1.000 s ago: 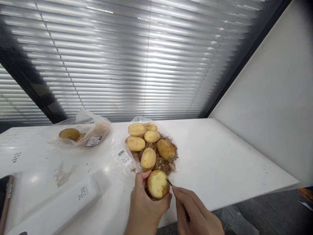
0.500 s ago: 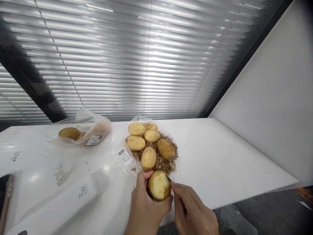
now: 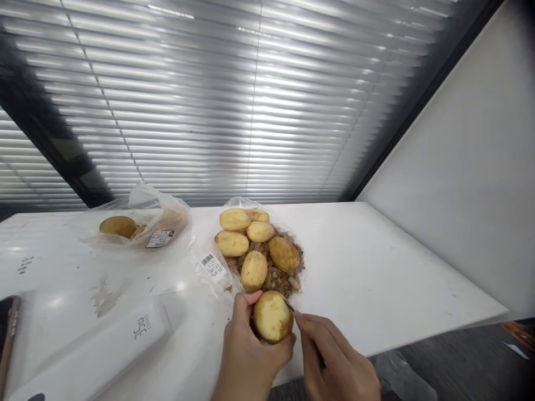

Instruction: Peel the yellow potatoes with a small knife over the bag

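A partly peeled potato (image 3: 272, 318) sits in my left hand (image 3: 251, 348), whose fingers and thumb wrap around its sides. Pale flesh shows on top, with brown skin left near the lower right. My right hand (image 3: 334, 353) is closed on a small thin blade (image 3: 288, 305), its dark tip touching the potato's upper right side; the handle is hidden in my fingers. Just beyond lie several peeled potatoes (image 3: 254, 271) and a browner potato (image 3: 285, 254) on a heap of brown peelings (image 3: 273, 275), over a clear plastic bag (image 3: 204, 262) with a price label.
Another plastic bag (image 3: 167, 214) with unpeeled potatoes (image 3: 118, 226) lies at the back left of the white table (image 3: 368, 278). A long white case (image 3: 100, 351) and a phone (image 3: 8, 328) are at the front left. Blinds stand behind, a wall to the right.
My right hand has shifted slightly right and down, with the blade still at the potato's edge. My left hand and the potato have barely moved.
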### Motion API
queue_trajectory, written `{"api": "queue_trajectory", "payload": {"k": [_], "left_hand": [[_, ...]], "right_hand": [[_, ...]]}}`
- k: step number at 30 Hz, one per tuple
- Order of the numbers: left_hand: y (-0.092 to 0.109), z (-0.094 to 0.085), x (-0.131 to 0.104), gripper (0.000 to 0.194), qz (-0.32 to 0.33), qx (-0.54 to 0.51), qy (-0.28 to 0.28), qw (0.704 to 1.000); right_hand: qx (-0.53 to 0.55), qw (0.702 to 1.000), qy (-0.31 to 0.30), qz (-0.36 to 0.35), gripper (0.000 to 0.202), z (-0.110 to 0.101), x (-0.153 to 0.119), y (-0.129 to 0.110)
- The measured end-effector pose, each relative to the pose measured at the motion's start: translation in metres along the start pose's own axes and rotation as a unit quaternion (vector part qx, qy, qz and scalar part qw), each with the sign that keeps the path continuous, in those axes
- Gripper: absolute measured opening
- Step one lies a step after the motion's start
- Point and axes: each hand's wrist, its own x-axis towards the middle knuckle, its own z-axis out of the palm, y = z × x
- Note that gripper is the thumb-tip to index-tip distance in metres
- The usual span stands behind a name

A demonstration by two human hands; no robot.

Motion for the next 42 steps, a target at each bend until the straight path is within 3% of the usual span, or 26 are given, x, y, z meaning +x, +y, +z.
{"api": "queue_trajectory", "payload": {"k": [5, 19, 34, 38, 42], "left_hand": [[0.001, -0.002, 0.0, 0.047, 0.012, 0.02, -0.052, 0.998], [0.004, -0.006, -0.001, 0.05, 0.0, 0.01, -0.086, 0.996], [0.007, -0.006, -0.002, 0.047, 0.009, 0.013, -0.075, 0.997], [0.006, -0.006, -0.002, 0.049, 0.003, -0.009, -0.076, 0.997], [0.008, -0.006, -0.002, 0.052, -0.032, -0.058, -0.057, 0.996]], "right_hand": [[0.003, 1.0, 0.0, -0.019, 0.031, -0.003, 0.003, 0.004], [0.034, 0.999, -0.026, -0.003, 0.032, -0.009, 0.003, 0.009], [0.029, 0.999, -0.035, 0.003, 0.03, -0.009, 0.002, 0.009], [0.055, 0.997, -0.033, 0.033, 0.027, -0.004, 0.006, 0.008], [0.082, 0.993, 0.008, 0.09, 0.02, -0.001, -0.005, 0.011]]}}
